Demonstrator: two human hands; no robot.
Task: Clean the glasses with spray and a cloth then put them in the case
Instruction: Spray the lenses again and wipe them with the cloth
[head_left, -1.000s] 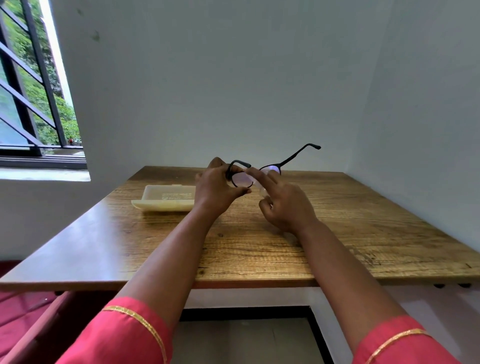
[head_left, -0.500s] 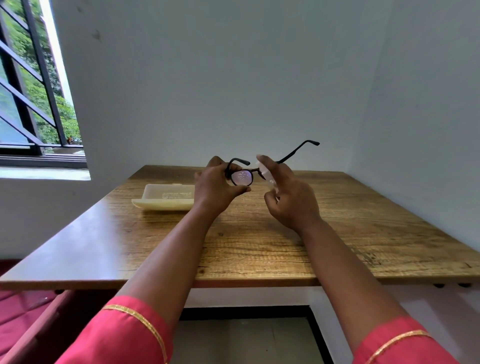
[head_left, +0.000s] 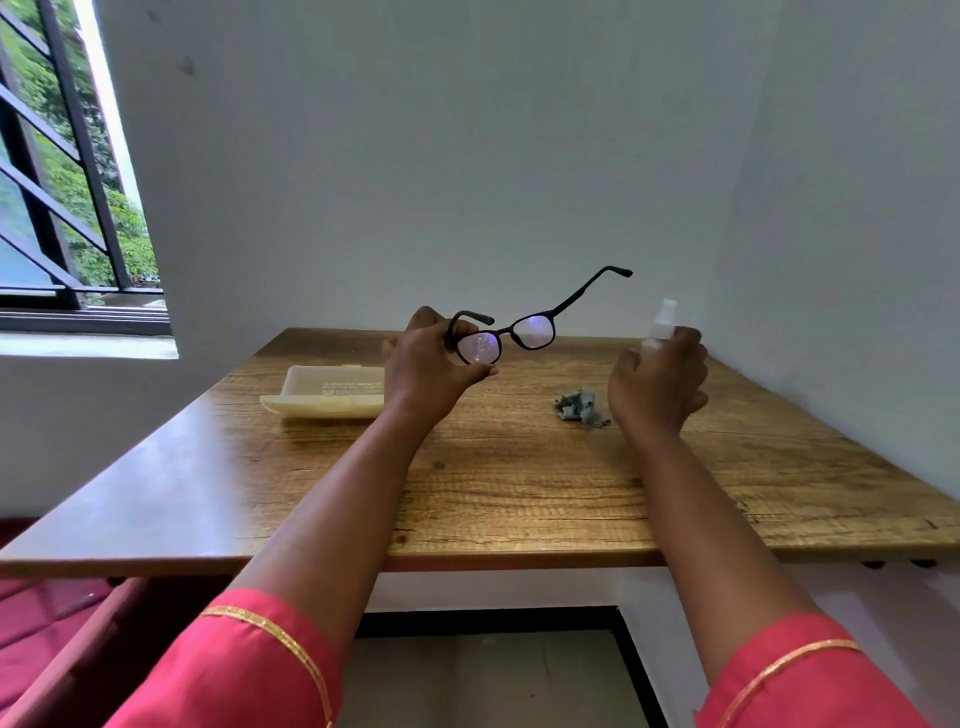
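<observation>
The table (head_left: 519, 483) is showing a wood grain with a soft sheen, more glossy toward 9 o'clock. The glasses (head_left: 506, 340) are looking like matt black plastic, with lenses reflecting purple light. The case (head_left: 324, 395) is appearing as smooth cream plastic. The cloth (head_left: 579, 408) is grey and crumpled. The spray bottle (head_left: 660, 327) is looking like translucent white plastic.

A wooden table (head_left: 519, 493) stands beside a barred window (head_left: 62, 182).
</observation>
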